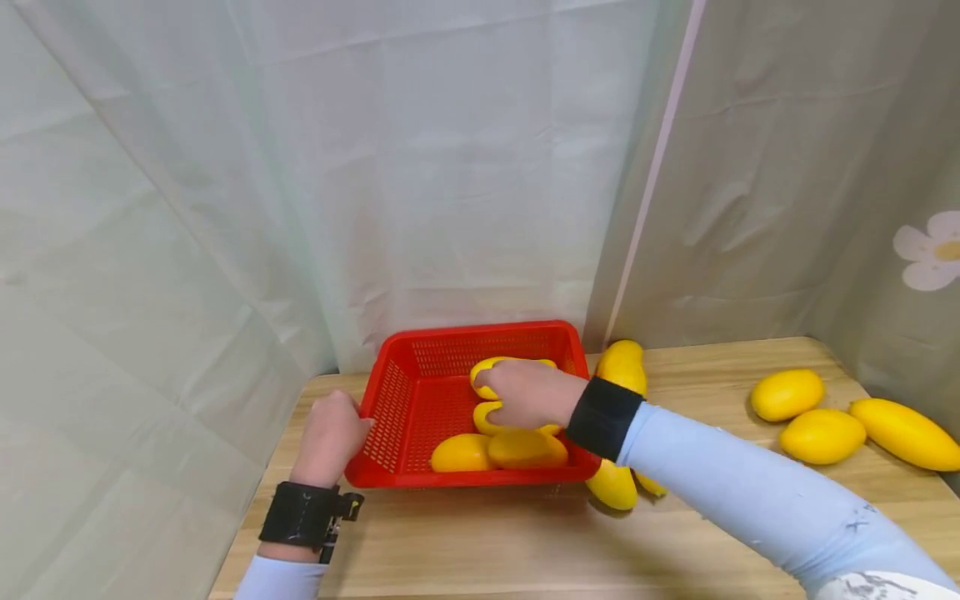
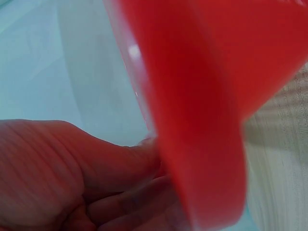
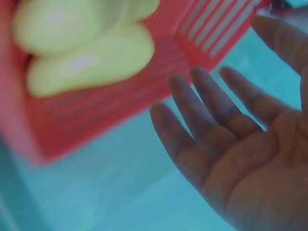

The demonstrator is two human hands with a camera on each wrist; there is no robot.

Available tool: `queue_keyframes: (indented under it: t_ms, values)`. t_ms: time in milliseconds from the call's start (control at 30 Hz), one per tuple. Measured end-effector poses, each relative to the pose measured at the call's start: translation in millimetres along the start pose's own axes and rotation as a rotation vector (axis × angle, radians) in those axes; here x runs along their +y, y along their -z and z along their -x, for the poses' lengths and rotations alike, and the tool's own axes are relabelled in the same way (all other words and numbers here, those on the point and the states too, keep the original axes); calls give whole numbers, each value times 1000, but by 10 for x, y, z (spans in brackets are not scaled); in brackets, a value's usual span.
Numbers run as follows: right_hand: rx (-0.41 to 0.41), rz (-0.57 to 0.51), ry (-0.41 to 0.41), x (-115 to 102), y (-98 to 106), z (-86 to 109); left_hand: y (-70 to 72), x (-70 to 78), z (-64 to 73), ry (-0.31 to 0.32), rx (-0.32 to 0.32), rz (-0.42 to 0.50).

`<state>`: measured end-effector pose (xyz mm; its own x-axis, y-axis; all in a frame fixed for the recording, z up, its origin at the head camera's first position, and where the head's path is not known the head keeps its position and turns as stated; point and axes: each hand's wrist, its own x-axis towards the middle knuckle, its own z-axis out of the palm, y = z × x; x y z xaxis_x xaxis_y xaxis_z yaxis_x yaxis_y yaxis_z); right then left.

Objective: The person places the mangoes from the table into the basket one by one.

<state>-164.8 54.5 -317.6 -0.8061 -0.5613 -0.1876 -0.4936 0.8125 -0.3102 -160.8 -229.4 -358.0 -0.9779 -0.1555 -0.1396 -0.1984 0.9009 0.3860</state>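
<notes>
A red plastic basket [image 1: 480,479] with slotted sides stands on the table and holds several yellow mangoes [image 1: 459,454]. My left hand [image 1: 330,437] grips its left rim; in the left wrist view the thumb [image 2: 120,161] lies against the red rim [image 2: 202,144], with the fingers partly hidden behind it. Over the basket's right half reaches my right hand [image 1: 528,392], above the mangoes there. The right wrist view shows that hand [image 3: 250,144] with its fingers spread and nothing in the palm, beside mangoes [image 3: 91,62] in the basket.
Outside the basket's right side lie more mangoes [image 1: 622,367], partly hidden by the right arm. Farther right, a group of mangoes [image 1: 823,436] rests on the wooden table [image 1: 480,542]. Pale curtains [image 1: 465,183] hang close behind the basket and along both sides.
</notes>
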Motion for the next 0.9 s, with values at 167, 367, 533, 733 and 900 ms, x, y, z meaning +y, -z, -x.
queue_keyframes:
  t_ms: [167,367,533,733,900]
  values:
    - [189,-24,-98,338,244,174,2,0,2,-9,6,-8]
    - [352,-160,-265,761,359,355,4,-1,-2,-13,-1,-2]
    - [377,-206,-395,1076,290,427,8,-13,5,-7,-7,-7]
    - [327,-243,-472,1332,163,469,11,-38,31,-4,-5,2]
    - [247,-245,-534,1421,95,485,17,-55,50,1,7,-5]
